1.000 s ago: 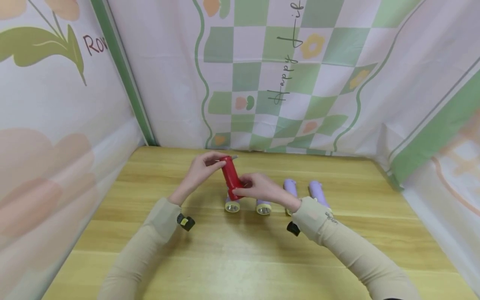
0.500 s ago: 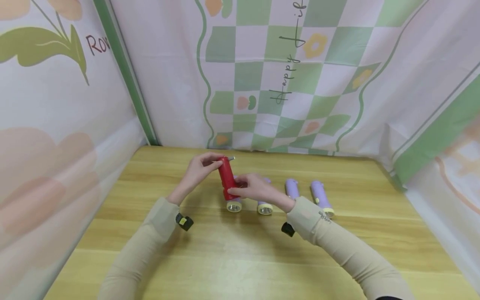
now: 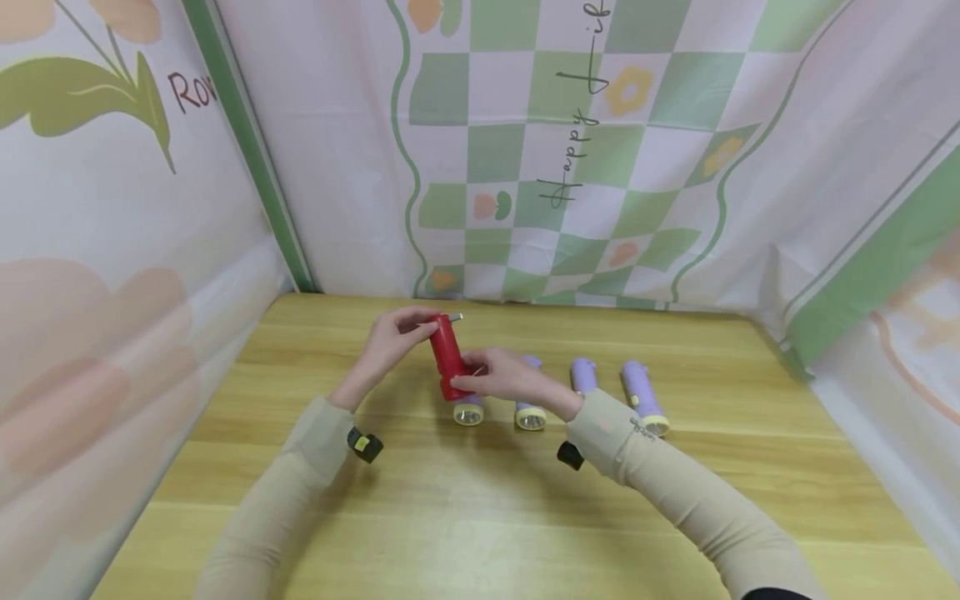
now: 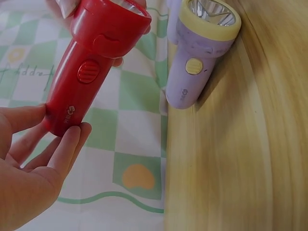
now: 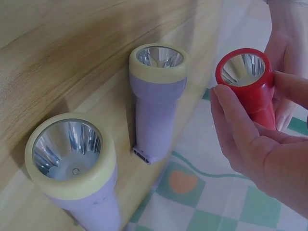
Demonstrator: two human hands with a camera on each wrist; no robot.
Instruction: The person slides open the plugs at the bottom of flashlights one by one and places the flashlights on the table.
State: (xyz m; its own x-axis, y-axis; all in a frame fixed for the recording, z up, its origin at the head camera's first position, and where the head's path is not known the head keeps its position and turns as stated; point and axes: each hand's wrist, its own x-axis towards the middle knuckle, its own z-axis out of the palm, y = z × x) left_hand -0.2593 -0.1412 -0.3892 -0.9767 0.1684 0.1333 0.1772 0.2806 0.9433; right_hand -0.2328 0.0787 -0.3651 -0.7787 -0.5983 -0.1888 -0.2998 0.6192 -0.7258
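A red flashlight (image 3: 447, 354) is held up over the wooden table between both hands. My left hand (image 3: 392, 337) pinches its tail end, where a small silvery piece (image 3: 457, 317) juts out sideways. Around the wider lamp head, my right hand (image 3: 504, 375) has its fingers and thumb. The left wrist view shows a red ridged switch (image 4: 88, 71) on the barrel. Its reflector (image 5: 243, 70) faces the right wrist camera. Behind and below it lies a purple flashlight (image 3: 468, 412) with a pale yellow rim, partly covered by the red one and the right hand.
More purple flashlights lie in a row to the right: one (image 3: 531, 418) under the right hand, one (image 3: 583, 375) partly hidden by the forearm, and one (image 3: 641, 398) at the end. A printed curtain (image 3: 502, 150) hangs behind the table (image 3: 450, 533).
Both hands have shifted a little left with the red flashlight, which has turned slightly, showing more of the silvery piece. The purple flashlights at the right are less covered by the right arm.
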